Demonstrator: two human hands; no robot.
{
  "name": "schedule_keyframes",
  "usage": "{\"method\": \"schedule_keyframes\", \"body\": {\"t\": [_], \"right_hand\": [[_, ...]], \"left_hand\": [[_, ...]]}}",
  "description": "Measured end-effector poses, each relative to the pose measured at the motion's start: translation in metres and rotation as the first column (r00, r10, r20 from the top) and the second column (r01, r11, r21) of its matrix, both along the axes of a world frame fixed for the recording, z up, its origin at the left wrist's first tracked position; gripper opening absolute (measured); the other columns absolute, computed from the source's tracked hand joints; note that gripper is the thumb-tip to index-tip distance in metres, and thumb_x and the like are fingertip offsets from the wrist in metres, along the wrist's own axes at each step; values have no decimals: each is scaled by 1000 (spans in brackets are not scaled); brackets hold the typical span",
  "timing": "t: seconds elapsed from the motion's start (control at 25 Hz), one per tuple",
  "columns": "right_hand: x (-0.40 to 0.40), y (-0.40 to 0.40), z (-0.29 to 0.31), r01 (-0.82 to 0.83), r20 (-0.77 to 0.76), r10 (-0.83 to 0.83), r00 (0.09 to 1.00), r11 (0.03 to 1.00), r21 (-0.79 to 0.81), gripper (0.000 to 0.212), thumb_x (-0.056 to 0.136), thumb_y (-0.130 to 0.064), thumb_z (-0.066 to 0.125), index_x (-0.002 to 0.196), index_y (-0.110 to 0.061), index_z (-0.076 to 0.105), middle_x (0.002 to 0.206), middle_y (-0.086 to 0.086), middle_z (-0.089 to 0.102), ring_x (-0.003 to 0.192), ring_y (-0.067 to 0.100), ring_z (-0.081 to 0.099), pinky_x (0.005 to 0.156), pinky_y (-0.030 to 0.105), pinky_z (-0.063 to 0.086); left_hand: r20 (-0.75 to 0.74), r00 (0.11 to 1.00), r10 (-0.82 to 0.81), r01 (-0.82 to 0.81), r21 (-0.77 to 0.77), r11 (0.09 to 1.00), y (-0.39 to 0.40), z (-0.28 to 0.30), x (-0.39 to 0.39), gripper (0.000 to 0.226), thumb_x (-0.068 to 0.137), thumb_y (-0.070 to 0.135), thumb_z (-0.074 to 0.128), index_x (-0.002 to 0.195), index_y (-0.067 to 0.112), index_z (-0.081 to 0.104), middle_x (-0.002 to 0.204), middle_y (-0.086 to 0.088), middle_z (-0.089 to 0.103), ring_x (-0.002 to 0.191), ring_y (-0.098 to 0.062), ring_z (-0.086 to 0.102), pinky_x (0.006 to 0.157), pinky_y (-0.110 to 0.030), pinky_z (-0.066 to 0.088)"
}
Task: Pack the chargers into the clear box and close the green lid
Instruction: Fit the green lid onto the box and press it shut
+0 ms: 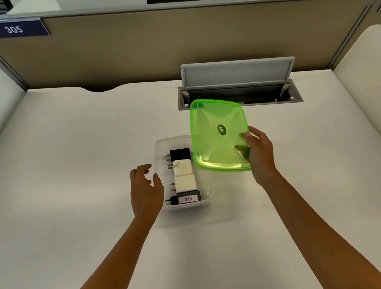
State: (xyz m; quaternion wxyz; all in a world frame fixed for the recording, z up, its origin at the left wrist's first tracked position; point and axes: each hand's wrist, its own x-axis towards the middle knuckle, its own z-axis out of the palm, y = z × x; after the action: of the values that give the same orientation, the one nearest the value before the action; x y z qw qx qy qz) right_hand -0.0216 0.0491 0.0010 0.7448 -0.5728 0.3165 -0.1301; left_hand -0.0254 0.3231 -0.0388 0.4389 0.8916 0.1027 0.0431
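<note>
Two bare arms reach forward over the white desk (64,162). On the desk sits the clear box (160,148), and it is not shut yet. Four chargers are lined up inside it: a black charger (180,154) at the far end, two white chargers (184,175) in the middle, and a dark charger with an 018 label (187,198) at the near end. The green lid (217,135) is held tilted in the air, just right of the box and partly over its right edge. It is gripped at its near right corner by the right hand (260,154). The left hand (145,187) is loose and holding nothing, with its fingers spread beside the box's left wall. Behind the box, a grey cable hatch (238,74) stands open.
</note>
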Motion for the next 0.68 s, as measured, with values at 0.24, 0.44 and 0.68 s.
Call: {"method": "schedule_keyframes", "body": {"t": [0.24,0.44,0.68], "right_hand": [[-8,50,-43,-138,-107,132,986,989,-55,28,98,-13,54,125,-14,61,95,-2,72,58,11,67,58,20,53],[-17,69,-47,-242,-151,197,969,888,-392,26,96,-26,57,121,-19,62,110,2,69,99,17,64,87,30,52],[-28,100,-42,-261,-136,223,965,815,-517,36,96,-20,59,131,-13,55,128,3,63,109,15,58,96,30,48]], "left_hand": [[-61,998,-5,-6,-181,984,9,-3,-1,27,95,15,59,122,17,66,113,-10,60,72,-22,64,80,-41,56],[-144,989,45,-91,-336,937,13,-2,-4,27,97,19,57,121,20,70,114,-3,63,87,-30,68,89,-51,55],[-238,970,-45,-72,-461,885,22,-2,-10,31,99,30,56,127,26,67,118,-3,68,86,-25,66,81,-45,60]]}}
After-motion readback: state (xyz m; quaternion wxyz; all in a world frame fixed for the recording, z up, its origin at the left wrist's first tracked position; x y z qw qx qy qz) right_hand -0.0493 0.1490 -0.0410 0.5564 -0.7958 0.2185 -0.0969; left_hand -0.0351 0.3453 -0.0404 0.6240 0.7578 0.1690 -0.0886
